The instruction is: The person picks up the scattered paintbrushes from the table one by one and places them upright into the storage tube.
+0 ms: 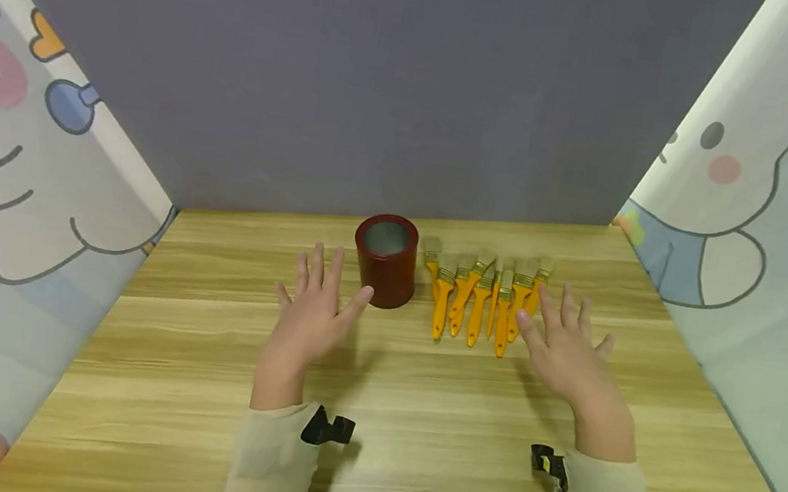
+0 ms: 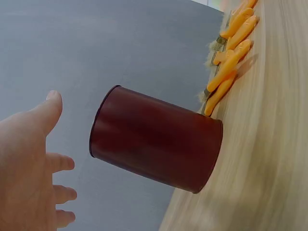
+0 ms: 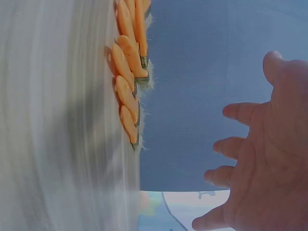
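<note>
– Dark red on the wood-grain table (image 1: 423,469): what exactly?

– Looks like a cylindrical container (image 1: 389,279), standing upright near the grey back panel (image 1: 418,73), open mouth upward.

– And just to the right of it?

– Paintbrushes (image 1: 476,316), lying in a loose cluster, some overlapping, orange handles toward the near side, pale bristles toward the panel.

– Touching the container at the nearest point?

– Very close there; cannot tell about contact.

– Left hand (image 1: 311,318)?

– Spread wide, fingers straight, thumb angled out. Near the container's left side, apart from it in the left wrist view.

– Right hand (image 1: 567,359)?

– Spread wide too, thumb toward the right end of the cluster, above the table, apart from the paintbrushes in the right wrist view.

– On the arms?

– Pale sleeves (image 1: 267,472), with small black straps (image 1: 328,428) at the cuffs.

– Along the table's sides?

– Cartoon-printed cloth (image 1: 762,373), left and right.
</note>
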`<state>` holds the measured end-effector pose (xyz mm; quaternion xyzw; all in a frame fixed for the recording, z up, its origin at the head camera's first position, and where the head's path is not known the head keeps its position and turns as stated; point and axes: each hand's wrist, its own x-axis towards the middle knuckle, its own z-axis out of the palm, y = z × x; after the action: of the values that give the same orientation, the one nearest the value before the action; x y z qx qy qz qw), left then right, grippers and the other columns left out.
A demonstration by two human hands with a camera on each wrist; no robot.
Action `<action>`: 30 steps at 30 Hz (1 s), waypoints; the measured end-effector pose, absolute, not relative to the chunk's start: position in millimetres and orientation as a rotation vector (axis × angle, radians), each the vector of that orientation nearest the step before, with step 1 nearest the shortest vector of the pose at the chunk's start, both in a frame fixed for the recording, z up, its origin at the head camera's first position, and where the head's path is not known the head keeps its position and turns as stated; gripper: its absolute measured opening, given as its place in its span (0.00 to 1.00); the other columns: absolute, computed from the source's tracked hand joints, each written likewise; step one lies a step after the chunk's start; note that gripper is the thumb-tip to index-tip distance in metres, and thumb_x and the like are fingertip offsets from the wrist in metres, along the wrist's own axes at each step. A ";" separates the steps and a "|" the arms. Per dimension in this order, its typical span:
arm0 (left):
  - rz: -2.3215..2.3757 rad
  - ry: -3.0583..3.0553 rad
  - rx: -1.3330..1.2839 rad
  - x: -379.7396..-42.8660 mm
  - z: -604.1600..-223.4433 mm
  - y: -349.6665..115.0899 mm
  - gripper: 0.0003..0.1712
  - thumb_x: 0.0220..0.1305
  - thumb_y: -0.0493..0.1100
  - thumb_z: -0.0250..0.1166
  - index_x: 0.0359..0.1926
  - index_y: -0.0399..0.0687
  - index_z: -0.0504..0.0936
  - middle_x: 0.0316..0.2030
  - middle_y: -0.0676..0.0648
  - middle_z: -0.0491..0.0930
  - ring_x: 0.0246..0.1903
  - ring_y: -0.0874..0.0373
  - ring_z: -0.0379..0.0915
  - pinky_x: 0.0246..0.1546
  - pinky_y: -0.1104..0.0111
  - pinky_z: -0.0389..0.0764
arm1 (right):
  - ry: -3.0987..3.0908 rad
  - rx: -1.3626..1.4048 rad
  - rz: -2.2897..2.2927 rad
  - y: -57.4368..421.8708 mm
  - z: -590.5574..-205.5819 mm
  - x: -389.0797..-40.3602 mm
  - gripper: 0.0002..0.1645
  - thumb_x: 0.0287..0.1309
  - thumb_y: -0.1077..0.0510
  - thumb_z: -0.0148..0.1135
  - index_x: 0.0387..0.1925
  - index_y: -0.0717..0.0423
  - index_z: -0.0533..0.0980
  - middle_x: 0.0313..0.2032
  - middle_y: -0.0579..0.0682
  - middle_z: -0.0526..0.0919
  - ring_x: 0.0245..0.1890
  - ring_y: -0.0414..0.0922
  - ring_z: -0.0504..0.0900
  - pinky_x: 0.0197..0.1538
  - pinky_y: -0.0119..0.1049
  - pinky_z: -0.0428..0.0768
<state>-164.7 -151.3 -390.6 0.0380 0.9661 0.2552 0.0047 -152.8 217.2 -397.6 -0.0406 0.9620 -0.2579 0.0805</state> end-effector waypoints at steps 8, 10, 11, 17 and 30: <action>0.757 3.054 0.082 -173.6 -383.2 -149.1 0.60 0.70 0.87 0.35 0.88 0.60 0.33 0.86 0.45 0.22 0.85 0.40 0.13 0.73 0.19 0.29 | 2.903 -0.148 -0.750 221.5 -389.0 -163.8 0.53 0.78 0.22 0.27 0.87 0.48 0.33 0.83 0.63 0.19 0.81 0.75 0.20 0.64 0.91 0.22; 0.748 3.039 0.084 -176.8 -382.1 -147.8 0.60 0.69 0.87 0.35 0.88 0.61 0.32 0.86 0.45 0.22 0.85 0.40 0.12 0.73 0.20 0.29 | 2.911 -0.151 -0.723 223.7 -384.9 -169.6 0.54 0.78 0.22 0.28 0.87 0.49 0.34 0.83 0.64 0.20 0.81 0.76 0.22 0.64 0.91 0.23; 0.747 3.034 0.087 -178.9 -381.7 -147.2 0.60 0.69 0.87 0.35 0.88 0.61 0.32 0.86 0.45 0.22 0.85 0.40 0.13 0.73 0.20 0.30 | 2.911 -0.154 -0.708 225.2 -382.9 -173.1 0.55 0.78 0.22 0.28 0.87 0.49 0.34 0.83 0.64 0.20 0.81 0.76 0.22 0.64 0.91 0.23; 0.822 3.016 0.132 -197.8 -379.3 -146.1 0.61 0.69 0.85 0.44 0.88 0.63 0.33 0.87 0.44 0.26 0.86 0.40 0.18 0.76 0.22 0.36 | 2.928 -0.134 -0.654 234.9 -375.6 -202.3 0.56 0.77 0.21 0.28 0.87 0.51 0.34 0.84 0.70 0.30 0.81 0.79 0.33 0.64 0.93 0.31; 1.301 2.870 0.206 -233.4 -397.6 -144.2 0.66 0.64 0.77 0.67 0.88 0.58 0.42 0.86 0.43 0.47 0.84 0.37 0.50 0.78 0.35 0.62 | 2.844 -0.027 -0.701 255.1 -388.2 -258.9 0.49 0.82 0.38 0.44 0.80 0.75 0.53 0.71 0.80 0.67 0.71 0.76 0.70 0.74 0.72 0.66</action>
<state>-233.4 -144.2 -397.6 0.0651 0.9088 0.4120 -0.0082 -258.9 255.1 -388.2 -0.0091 0.9655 -0.2380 0.1057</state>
